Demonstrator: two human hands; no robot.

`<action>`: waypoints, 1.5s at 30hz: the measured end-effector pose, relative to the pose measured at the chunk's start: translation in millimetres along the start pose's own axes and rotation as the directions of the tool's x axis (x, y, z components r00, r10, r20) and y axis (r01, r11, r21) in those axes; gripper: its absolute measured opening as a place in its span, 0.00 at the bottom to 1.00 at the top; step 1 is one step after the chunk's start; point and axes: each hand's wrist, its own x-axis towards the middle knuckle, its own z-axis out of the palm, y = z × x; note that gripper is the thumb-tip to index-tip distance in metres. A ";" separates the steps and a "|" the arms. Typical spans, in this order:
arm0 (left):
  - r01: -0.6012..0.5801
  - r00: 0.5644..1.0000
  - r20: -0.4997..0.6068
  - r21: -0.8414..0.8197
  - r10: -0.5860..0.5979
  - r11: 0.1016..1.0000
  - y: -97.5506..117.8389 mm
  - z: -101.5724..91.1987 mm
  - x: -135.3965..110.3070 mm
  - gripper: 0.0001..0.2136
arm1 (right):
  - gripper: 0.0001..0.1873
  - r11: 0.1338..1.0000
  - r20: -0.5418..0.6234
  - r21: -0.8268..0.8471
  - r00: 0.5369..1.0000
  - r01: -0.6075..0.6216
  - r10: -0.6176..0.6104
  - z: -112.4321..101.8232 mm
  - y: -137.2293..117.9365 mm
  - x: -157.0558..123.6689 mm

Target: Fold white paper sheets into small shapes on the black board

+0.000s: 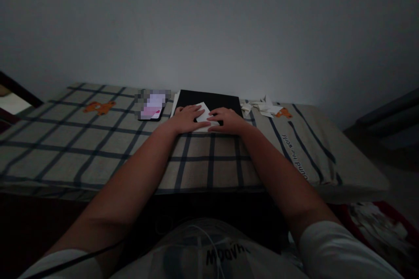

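Note:
A small piece of white paper (203,112), folded to a pointed corner at its far end, lies on a black flat book or folder (209,98). From the left, my left hand (187,119) rests on the paper with its fingers spread and its thumb stretched along the near edge. My right hand (228,121) touches the paper's right side, fingers and thumb apart. Both hands cover part of the sheet, so its full outline is hidden. White sheet edges show at the black folder's left side.
A phone (152,107) with a lit, partly blurred screen lies left of the folder. Torn white paper scraps (263,107) are heaped to the right. A checked cloth (108,152) covers the table, which meets a grey wall (209,30). A red container (386,226) with crumpled material stands low at right.

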 end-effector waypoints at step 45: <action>-0.086 0.921 -0.114 -0.992 -0.372 0.090 -10.4 -10.4 9.5 0.10 | 0.14 0.272 -0.013 0.948 0.836 -0.163 0.548 -5.9 33.9 -1.0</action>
